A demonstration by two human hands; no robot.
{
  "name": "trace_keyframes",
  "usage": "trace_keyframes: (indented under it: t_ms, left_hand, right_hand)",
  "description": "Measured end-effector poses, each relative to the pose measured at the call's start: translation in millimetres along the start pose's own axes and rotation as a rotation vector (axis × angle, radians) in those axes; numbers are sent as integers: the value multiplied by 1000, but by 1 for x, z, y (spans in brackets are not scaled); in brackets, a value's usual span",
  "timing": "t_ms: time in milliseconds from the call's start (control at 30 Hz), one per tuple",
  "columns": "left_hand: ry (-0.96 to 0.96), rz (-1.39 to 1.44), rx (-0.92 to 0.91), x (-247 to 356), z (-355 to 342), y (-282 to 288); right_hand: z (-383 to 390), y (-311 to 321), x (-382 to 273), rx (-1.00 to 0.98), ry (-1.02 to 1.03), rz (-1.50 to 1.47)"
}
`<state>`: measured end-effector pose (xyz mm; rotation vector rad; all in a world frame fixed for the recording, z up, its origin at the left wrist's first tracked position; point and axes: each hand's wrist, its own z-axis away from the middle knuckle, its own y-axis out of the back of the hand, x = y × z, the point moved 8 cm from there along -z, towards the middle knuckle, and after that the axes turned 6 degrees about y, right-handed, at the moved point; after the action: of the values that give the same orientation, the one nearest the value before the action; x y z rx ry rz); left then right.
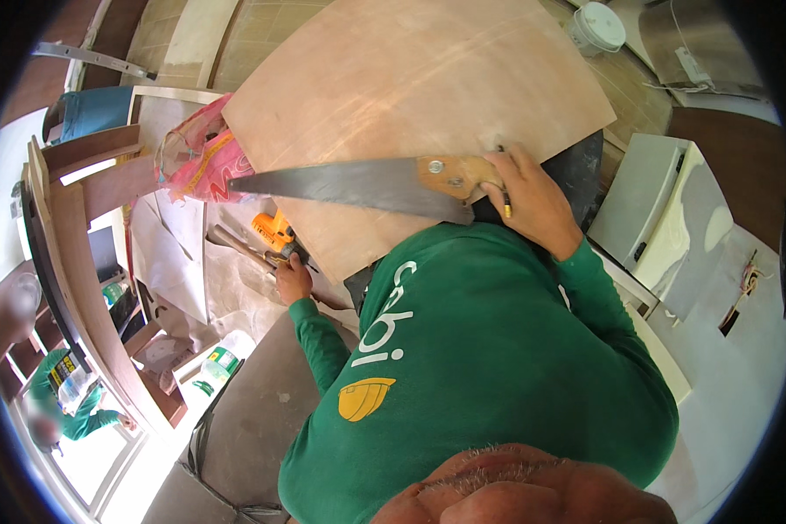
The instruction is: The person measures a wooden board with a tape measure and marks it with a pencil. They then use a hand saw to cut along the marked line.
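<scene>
My right hand (537, 201) is closed on the wooden handle of a handsaw (349, 185). A short pencil (507, 206) with a yellow end sticks out between its fingers. The saw's blade points left, lying flat over a large plywood sheet (419, 79) in front of me. Low on the left, my left hand (293, 279) is curled beside an orange and black power drill (273, 229) and a long brown wooden piece (236, 246). What its fingers hold, if anything, is hidden.
A pink plastic bag (210, 157) lies by the sheet's left edge. A white bucket (596, 29) stands at the far right, a pale cabinet (642, 201) nearer. Wooden framing (87, 262) rises on the left; past it is another person in a green sleeve (86, 417). A plastic bottle (223, 360) stands nearby.
</scene>
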<state>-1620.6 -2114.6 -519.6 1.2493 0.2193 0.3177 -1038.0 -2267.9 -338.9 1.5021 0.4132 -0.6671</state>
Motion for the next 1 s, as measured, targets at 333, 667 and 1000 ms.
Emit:
trace_keyframes:
  t_ms: [333, 667, 1000]
  left_hand:
    - [-203, -133, 149, 82, -7, 91]
    - [-1456, 310, -60, 415, 188, 142]
    - [-1447, 280, 151, 490, 240, 82]
  right_hand:
    - [144, 41, 36, 312, -373, -102]
    - [178, 19, 17, 513, -429, -246]
    - [178, 37, 45, 637, -403, -208]
